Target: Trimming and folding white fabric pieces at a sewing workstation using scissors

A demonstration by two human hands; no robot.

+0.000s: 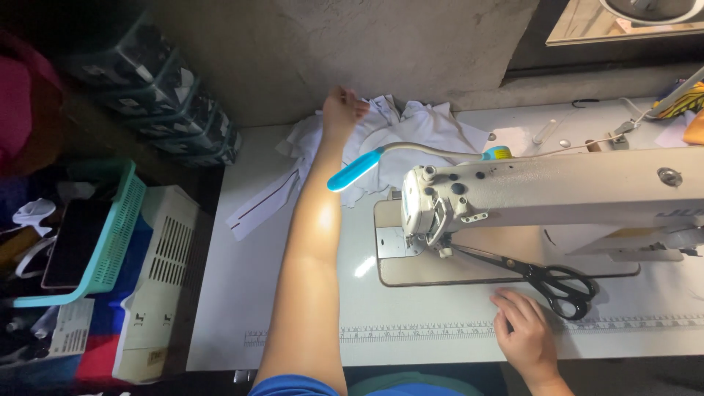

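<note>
The white cloth (411,128) at the table's far edge is apparently pinched by the left hand (342,108). The right hand (525,334) is laid flat, fingers spread, just beside the scissors (546,279).

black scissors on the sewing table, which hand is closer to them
Right. The right hand rests flat on the table just below and left of the black scissors, not touching them. The left hand is stretched far across the table onto the white fabric.

cloth (411,128) behind sewing machine (557,194); scissors (546,277) before it
</note>
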